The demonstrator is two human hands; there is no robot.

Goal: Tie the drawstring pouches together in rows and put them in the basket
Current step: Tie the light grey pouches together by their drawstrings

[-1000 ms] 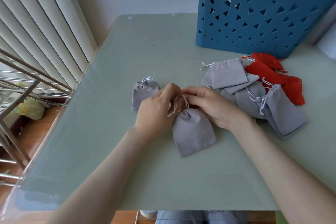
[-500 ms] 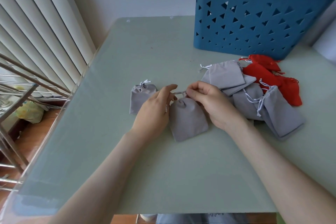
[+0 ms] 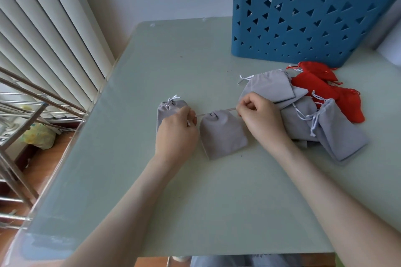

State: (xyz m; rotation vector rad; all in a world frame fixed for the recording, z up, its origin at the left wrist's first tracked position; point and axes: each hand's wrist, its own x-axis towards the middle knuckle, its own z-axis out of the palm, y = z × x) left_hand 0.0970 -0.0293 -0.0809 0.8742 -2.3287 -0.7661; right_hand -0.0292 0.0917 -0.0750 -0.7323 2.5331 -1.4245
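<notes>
Grey fabric goods, head view, sole view on file.

Item 1: grey pouch (image 3: 223, 134), flat on pale green table (image 3: 195, 201), centre, mouth puckered shut. Its drawstring (image 3: 229, 110) pulled out sideways from the mouth, taut to both sides.

Item 2: left hand (image 3: 176, 134), fingers curled, pinching the left end of the drawstring; white cord tip showing beside the knuckles. Lying partly over item 4.

Item 3: right hand (image 3: 260, 119), fingers curled, pinching the right end of the drawstring, just beside the heap.

Item 4: second grey pouch (image 3: 167, 108), just left of the first, cinched, cord ends bunched at top. Cannot tell whether joined to item 1.

Item 5: heap of grey pouches (image 3: 338, 134), loose, overlapping, cords trailing, right of centre. Red pouches (image 3: 314, 86) behind, touching the heap.

Item 6: blue basket (image 3: 303, 28), far right of table, well apart from both hands; interior out of sight.

Sundries: blinds (image 3: 43, 39) and metal rack (image 3: 21, 115), left of table.

Status, by judgement: early. Step in hand: cinching one pouch, or readying its cord for tying. No finished row visible. Left to do: tying greys, then reds, in rows; loading all into basket.
</notes>
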